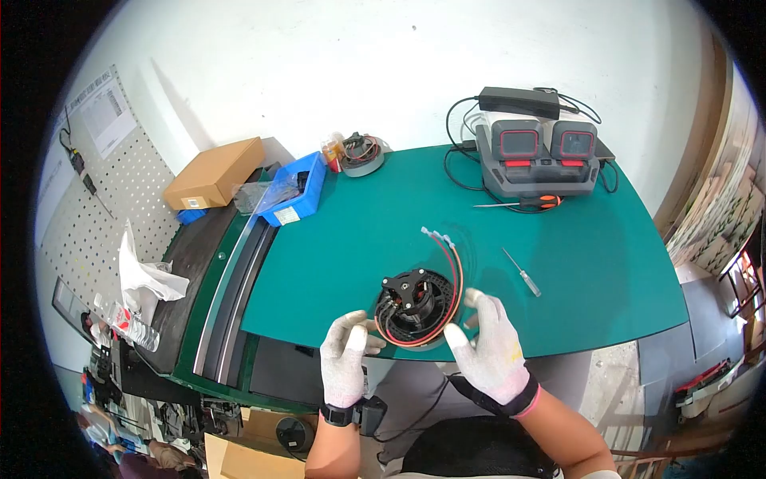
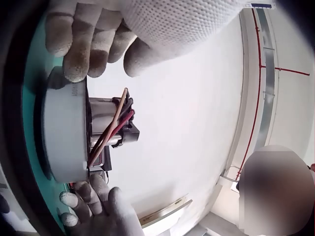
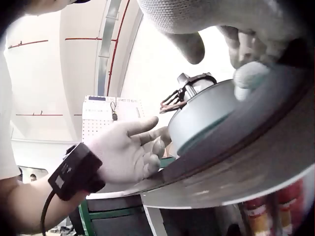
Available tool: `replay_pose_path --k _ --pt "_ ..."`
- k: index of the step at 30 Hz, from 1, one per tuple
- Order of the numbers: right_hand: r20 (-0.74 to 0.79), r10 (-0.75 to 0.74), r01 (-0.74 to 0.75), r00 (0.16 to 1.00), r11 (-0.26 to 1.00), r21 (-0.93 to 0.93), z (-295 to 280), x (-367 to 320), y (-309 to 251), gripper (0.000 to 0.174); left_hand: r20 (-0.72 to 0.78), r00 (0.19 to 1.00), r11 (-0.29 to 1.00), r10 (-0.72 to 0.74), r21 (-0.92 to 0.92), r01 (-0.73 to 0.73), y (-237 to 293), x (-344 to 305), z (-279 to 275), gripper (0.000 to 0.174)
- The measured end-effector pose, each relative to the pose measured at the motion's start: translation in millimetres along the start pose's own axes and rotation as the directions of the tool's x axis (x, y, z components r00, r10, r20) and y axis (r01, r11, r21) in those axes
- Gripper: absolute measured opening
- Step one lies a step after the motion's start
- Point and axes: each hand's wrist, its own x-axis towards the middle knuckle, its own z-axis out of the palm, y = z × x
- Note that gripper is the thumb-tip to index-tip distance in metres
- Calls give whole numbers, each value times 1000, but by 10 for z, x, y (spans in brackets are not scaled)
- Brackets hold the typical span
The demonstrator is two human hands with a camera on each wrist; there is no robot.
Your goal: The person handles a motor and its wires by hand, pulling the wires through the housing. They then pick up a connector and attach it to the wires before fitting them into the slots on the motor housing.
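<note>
A round motor unit with a grey drum-shaped housing lies near the front edge of the green table, its black bracket upward. Red and tan wires loop round its right side and end in clear connectors at the back. My gloved left hand is at its left side, fingers loosely bent beside the housing. On the right side is my gloved right hand, thumb and fingers spread. In the left wrist view the left fingertips lie at the housing's rim; whether they press on it I cannot tell.
A thin screwdriver lies to the right, and an orange-black screwdriver before the charging dock. At the back left are a blue bin, another motor unit and a cardboard box. The table's front edge is close.
</note>
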Motion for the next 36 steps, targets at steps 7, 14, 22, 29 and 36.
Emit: replay_pose_path --k 7,14,22,29,36 --pt "-14 -141 138 990 980 -147 155 146 176 70 36 977 967 208 144 -211 -103 -72 100 52" --pt "60 -303 307 951 903 -300 170 161 162 69 73 960 941 272 187 -281 -69 -130 201 44" --pt "31 -127 124 991 990 70 107 184 252 79 73 988 981 136 130 -145 56 -100 241 39" --pt "200 201 -258 959 912 319 151 628 124 77 129 988 979 -85 -172 107 144 -160 360 32" --pt "146 226 -248 963 539 805 132 478 64 76 464 879 662 -109 -626 413 -168 -73 47 35"
